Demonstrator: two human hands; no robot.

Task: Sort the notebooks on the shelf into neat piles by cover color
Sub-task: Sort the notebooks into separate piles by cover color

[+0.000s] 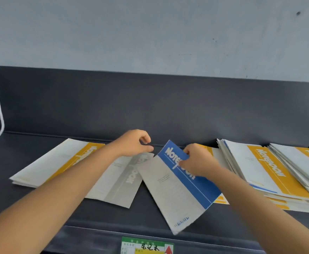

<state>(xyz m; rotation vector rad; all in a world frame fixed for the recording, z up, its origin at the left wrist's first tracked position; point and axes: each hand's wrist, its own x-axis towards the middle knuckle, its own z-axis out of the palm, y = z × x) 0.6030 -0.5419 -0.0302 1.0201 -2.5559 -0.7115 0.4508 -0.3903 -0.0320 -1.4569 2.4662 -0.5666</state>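
Person visible only as two arms. Left forearm (67, 182): bare along all its visible length, from the lower left frame edge to the wrist; smooth, slim, tapering toward the wrist. Left hand (135, 143): bare; thumb and knuckle line clear, fingertips blurred, nails too soft to make out. Right forearm (260, 204): bare likewise, from the lower right edge to the wrist; same slim taper. Right hand (197, 162): bare, seen from the back; knuckles and finger joints show as faint ridges. Wide-angle lens stretches both forearms broad near the frame edge. Upper arms, shoulders and clothing out of view.
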